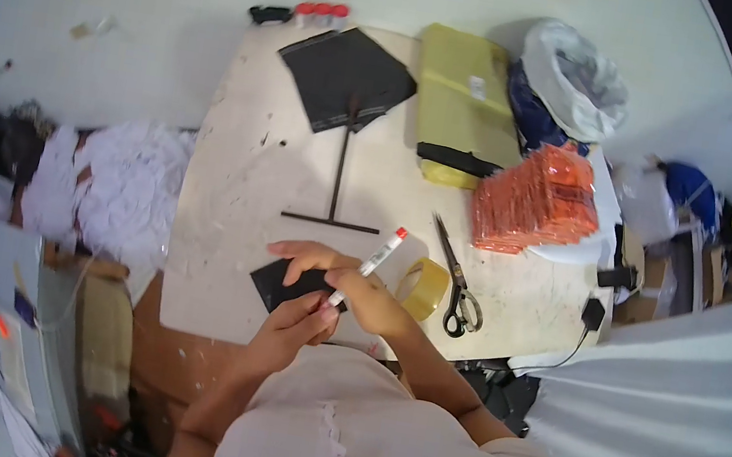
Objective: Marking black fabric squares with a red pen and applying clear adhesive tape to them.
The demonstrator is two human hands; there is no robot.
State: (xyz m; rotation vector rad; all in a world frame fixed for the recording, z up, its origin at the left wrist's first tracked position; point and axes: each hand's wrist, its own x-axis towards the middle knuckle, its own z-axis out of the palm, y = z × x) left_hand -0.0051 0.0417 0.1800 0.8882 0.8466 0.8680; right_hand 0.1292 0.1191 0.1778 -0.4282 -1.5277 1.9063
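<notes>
A white marker pen (381,252) with a red end slants up and to the right between my hands. My left hand (295,325) pinches its lower end between thumb and fingers. My right hand (369,302) grips the pen from the right side, some of its fingers reaching out leftward. Below the fingers lies a small black flat piece (270,288), partly hidden by both hands. A roll of clear yellowish tape (422,289) stands just right of my right hand. Black-handled scissors (451,276) lie beyond the tape.
On the white table (226,206) are a dark T-shaped bar (339,176), black plastic bags (347,77), a yellow folded package (469,92) and a stack of orange packets (537,203). A white-lined bag (554,67) stands at the back right. White cloth (128,191) is piled left of the table.
</notes>
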